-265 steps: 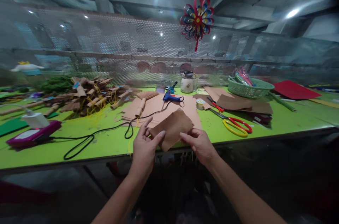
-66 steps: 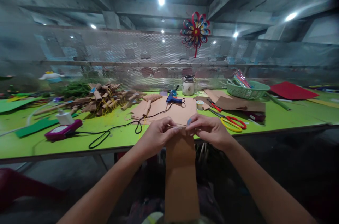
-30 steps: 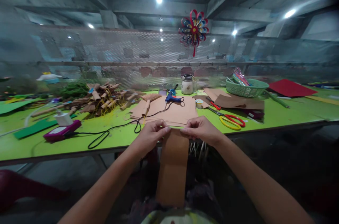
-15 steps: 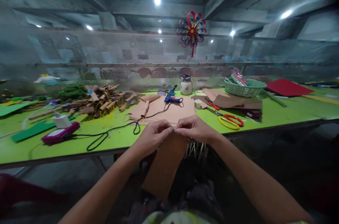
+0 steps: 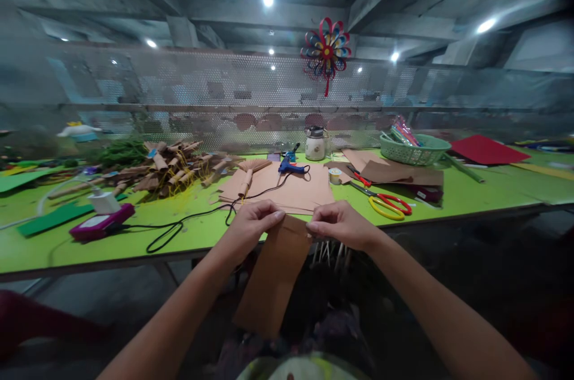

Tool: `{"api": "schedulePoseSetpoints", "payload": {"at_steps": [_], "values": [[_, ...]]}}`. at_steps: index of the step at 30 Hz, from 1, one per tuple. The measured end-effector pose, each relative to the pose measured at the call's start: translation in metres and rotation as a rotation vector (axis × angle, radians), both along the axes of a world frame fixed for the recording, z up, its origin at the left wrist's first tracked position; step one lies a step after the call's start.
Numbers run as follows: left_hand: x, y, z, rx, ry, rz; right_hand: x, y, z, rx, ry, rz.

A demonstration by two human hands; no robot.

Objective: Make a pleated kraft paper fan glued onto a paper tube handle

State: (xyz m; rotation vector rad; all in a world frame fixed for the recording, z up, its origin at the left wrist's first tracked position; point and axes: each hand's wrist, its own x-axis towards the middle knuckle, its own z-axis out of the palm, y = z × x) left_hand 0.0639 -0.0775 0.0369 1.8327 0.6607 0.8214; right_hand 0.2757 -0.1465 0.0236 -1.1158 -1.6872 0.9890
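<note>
A long strip of brown paper (image 5: pixel 272 278) hangs down between my hands, below the front edge of the table. My left hand (image 5: pixel 255 224) pinches its upper left corner between thumb and finger. At the upper right corner, my right hand (image 5: pixel 338 224) pinches the strip in the same way. Just beyond my hands lie flat sheets of light brown paper (image 5: pixel 300 191). On them rest a blue glue gun (image 5: pixel 292 167) with a black cord and a small fan-topped paper broom (image 5: pixel 247 178).
Scissors with red and yellow handles (image 5: pixel 388 203) lie right of the sheets. A green basket (image 5: pixel 417 149), a jar (image 5: pixel 315 145) and red paper (image 5: pixel 488 149) stand further back. Left are a heap of rolled paper pieces (image 5: pixel 174 173) and a purple power strip (image 5: pixel 102 223).
My hands have moved apart along the strip's top edge, from nearly touching to its two corners. The upper edge of the paper now shows between them.
</note>
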Motion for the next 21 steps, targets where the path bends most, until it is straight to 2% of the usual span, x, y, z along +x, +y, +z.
{"api": "schedulePoseSetpoints", "payload": {"at_steps": [5,8,12,15,17,19,21], "values": [[0.007,0.01,-0.015,-0.196,-0.058,0.045,-0.003,0.006,-0.015,-0.056,0.19,-0.117],[0.005,0.017,-0.016,-0.172,0.01,0.017,-0.012,0.01,-0.028,-0.063,0.387,-0.275],[0.007,0.041,-0.006,0.096,0.185,-0.008,-0.036,0.01,-0.051,-0.106,0.685,-0.482],[0.025,0.067,0.007,0.426,0.376,-0.042,-0.055,0.007,-0.064,-0.124,0.811,-0.531],[0.045,0.08,0.014,0.674,0.476,-0.157,-0.063,0.006,-0.07,-0.144,0.894,-0.528],[0.068,0.088,0.014,0.757,0.474,-0.22,-0.067,0.008,-0.076,-0.179,0.981,-0.514],[0.089,0.091,0.008,0.798,0.439,-0.259,-0.067,0.012,-0.082,-0.225,1.046,-0.501]]}}
